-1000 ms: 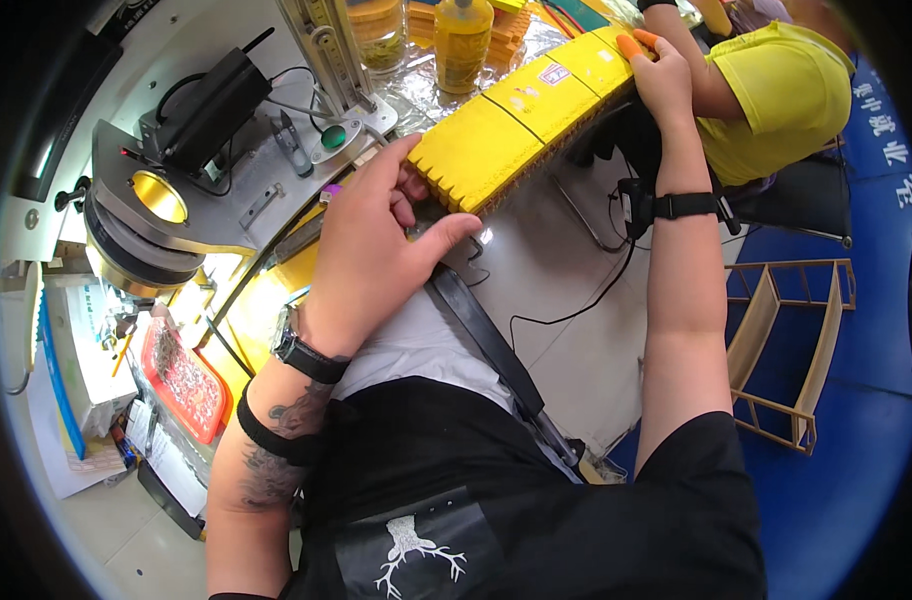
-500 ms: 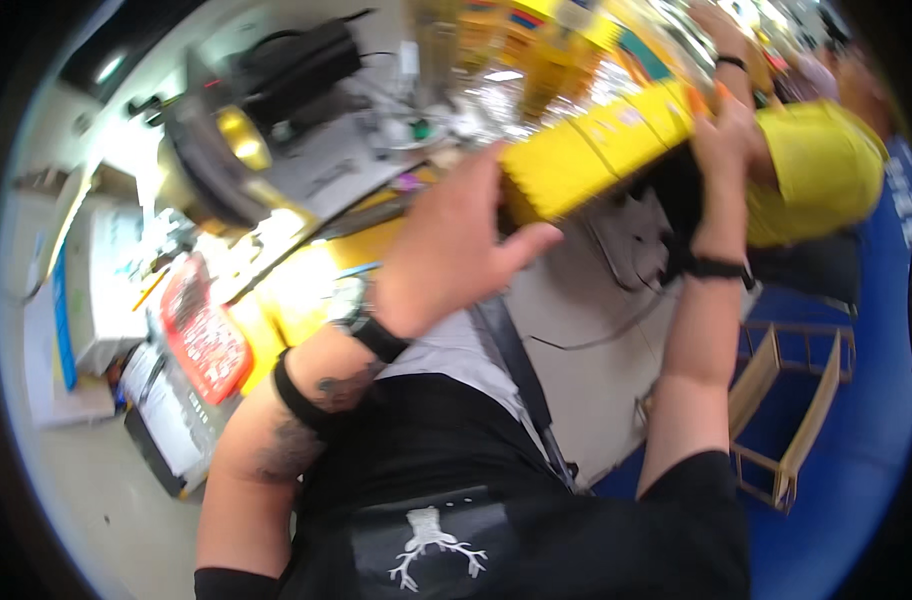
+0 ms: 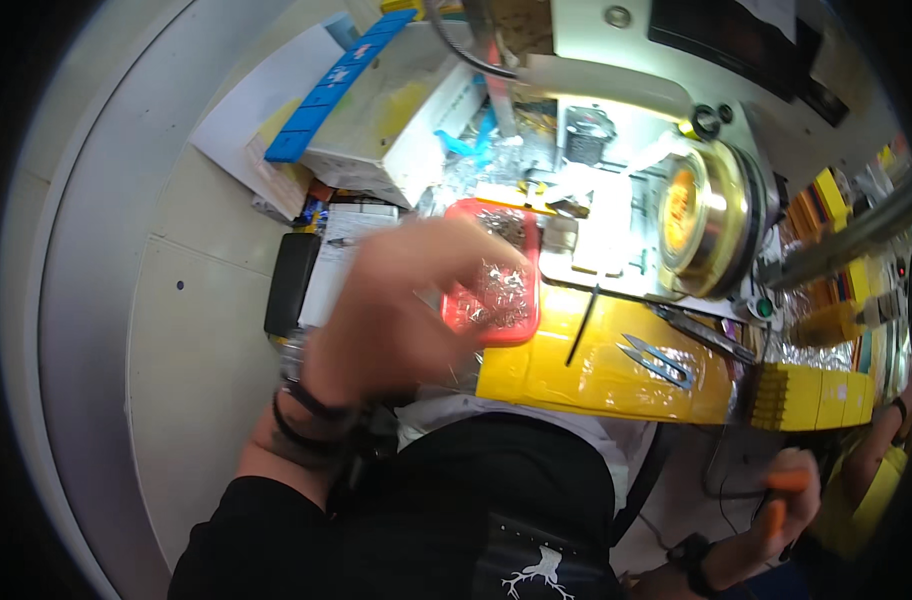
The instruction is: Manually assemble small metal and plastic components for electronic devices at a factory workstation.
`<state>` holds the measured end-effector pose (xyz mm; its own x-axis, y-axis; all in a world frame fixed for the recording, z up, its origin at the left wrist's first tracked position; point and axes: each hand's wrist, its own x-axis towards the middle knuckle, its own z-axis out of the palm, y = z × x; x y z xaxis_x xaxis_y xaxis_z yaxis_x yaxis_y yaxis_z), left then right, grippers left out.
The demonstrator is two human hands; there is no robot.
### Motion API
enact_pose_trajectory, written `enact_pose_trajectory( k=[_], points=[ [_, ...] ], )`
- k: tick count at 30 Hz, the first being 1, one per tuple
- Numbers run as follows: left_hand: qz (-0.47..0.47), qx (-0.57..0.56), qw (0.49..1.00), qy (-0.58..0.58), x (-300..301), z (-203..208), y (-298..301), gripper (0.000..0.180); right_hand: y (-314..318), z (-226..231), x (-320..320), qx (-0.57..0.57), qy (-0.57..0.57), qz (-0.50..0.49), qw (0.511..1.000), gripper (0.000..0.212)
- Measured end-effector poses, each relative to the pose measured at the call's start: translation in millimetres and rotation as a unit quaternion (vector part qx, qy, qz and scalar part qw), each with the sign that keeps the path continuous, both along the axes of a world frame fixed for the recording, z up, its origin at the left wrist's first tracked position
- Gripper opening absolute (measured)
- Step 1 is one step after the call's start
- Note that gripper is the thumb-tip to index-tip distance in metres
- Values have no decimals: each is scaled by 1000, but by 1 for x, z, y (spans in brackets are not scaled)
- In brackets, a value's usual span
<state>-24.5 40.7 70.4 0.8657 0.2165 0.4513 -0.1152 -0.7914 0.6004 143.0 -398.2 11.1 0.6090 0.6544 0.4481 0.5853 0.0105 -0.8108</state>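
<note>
My left hand (image 3: 391,300) is smeared by motion over a red tray (image 3: 463,318) holding many small metal pins or component leads. Its thumb and fingers curve toward the tray, but I cannot make out whether anything is between them. Low on the right is my right hand (image 3: 798,505), with orange finger cots on its thumb and a finger. Those tips stand apart with nothing visible between them. Above that hand, a row of yellow boxes (image 3: 816,397) sits at the bench's right end, untouched by me.
On the yellow mat (image 3: 536,375) lie blue-handled thread snips (image 3: 661,362) and a thin black stick (image 3: 583,325). Behind stands a round reel (image 3: 691,215) under a bright lamp (image 3: 616,88). A white box (image 3: 376,110) is at left. Another person's arm (image 3: 881,440) reaches in at far right.
The view has swung left. My right hand has left the yellow boxes and dropped below them. My left hand has moved from beside the boxes to over the red tray.
</note>
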Motion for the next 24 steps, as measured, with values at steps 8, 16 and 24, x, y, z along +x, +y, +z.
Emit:
enact_pose_trajectory(
  k=[8, 16, 24],
  points=[
    [501, 215, 838, -6, -74, -9, 192, 33, 99, -12, -42, -66, 126, -12, 990, 44],
    [570, 242, 784, -32, -101, 10, 193, 25, 155, 6, -56, -113, 117, 32, 986, 35],
    [337, -39, 890, -306, -141, 38, 88, 19, 234, 33, -75, -23, -112, 203, 973, 22]
  ],
)
